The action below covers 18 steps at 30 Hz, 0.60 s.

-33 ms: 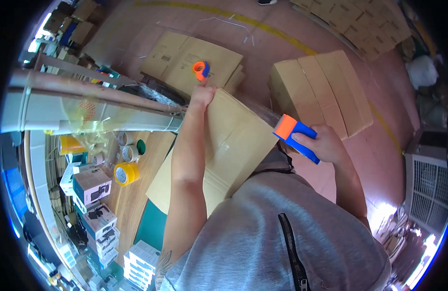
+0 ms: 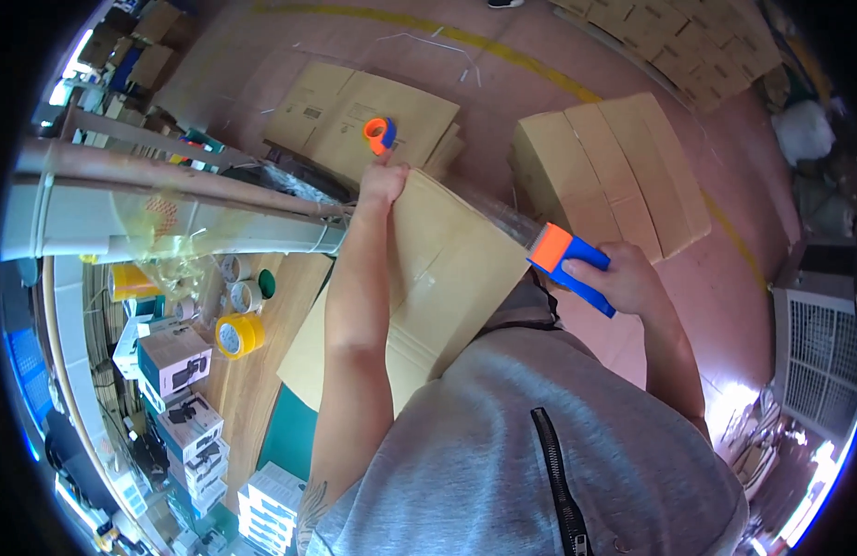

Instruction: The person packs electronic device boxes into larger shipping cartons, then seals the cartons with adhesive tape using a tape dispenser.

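A cardboard box [image 2: 447, 255] leans against my front, tilted, with its far end up. My left hand [image 2: 385, 183] is closed on the box's far left corner; some of its fingers are hidden. In my right hand [image 2: 625, 280] is a blue and orange tape dispenser [image 2: 577, 269], held just off the box's right corner. A strip of clear tape [image 2: 502, 215] runs along the box's far right edge toward this dispenser. Just beyond my left hand shows a second orange and blue tape dispenser [image 2: 379, 135], over flat cardboard [image 2: 354, 102]; whether my fingers touch it I cannot tell.
A larger cardboard box [image 2: 614, 176] stands on the floor at the right. To the left, a wooden bench [image 2: 271, 324] bears yellow tape rolls [image 2: 240, 334] and small product boxes [image 2: 175, 357]. A pale metal beam [image 2: 215, 222] crosses above the bench. Stacked cartons [image 2: 669, 46] lie at the far right.
My right hand and its tape dispenser have shifted slightly right, away from the box's corner. My left hand keeps its place on the box.
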Available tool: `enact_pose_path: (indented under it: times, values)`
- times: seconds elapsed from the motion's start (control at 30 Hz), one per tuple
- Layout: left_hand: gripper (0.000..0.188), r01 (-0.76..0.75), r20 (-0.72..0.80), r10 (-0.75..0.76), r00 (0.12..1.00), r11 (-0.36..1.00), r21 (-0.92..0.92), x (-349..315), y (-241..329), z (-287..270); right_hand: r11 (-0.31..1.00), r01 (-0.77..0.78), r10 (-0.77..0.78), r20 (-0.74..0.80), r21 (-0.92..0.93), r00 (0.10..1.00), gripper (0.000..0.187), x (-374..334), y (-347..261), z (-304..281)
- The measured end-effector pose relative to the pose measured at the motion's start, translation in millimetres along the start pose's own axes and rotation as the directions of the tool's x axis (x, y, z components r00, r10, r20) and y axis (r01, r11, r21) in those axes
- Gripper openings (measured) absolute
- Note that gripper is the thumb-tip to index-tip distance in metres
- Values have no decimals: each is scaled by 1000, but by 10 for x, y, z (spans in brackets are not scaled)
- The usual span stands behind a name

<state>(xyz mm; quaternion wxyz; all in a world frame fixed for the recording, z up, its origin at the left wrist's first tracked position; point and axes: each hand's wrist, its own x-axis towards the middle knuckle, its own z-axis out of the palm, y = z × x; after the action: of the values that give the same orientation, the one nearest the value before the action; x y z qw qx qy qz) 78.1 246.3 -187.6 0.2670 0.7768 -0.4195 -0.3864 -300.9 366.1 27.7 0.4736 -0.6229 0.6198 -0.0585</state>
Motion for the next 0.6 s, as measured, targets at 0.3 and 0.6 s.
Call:
enact_pose_path:
  times: [0.3, 0.6]
  values:
    - [44, -392, -335, 486, 807, 866, 311, -551, 521, 27, 970, -148, 132, -94, -192, 987, 70, -138, 519, 207]
    - [75, -681, 614, 295, 732, 299, 668, -1006, 1169, 15, 853, -89, 116, 21, -514, 993, 66, 309, 434, 175]
